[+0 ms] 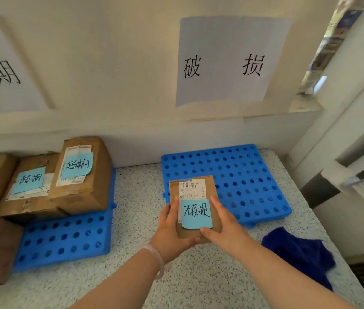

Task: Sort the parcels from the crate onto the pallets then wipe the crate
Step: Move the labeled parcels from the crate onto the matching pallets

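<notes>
Left hand (172, 228) and right hand (223, 224) curl fingers round the small parcel (193, 192) at lower centre — a slack grip could drop it short of the centre-right blue pallet (243, 172).

Right wall sheet (227, 61): 破损
Left wall sheet (4, 63): 期, cut off at the edge
Blue note (196, 214) on held parcel (210, 190): 破损
Tall box note (77, 165): 超期
Flat box note (30, 179): 超期

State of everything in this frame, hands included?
small parcel: held aloft, blue note facing up
left hand: grips the parcel's left edge
right hand: grips the parcel's right edge
right pallet: lying flat, beyond the parcel
left pallet: flat, partly covered by boxes
boxes: closed, on left pallet
blue cloth: crumpled on speckled surface, untouched
</notes>
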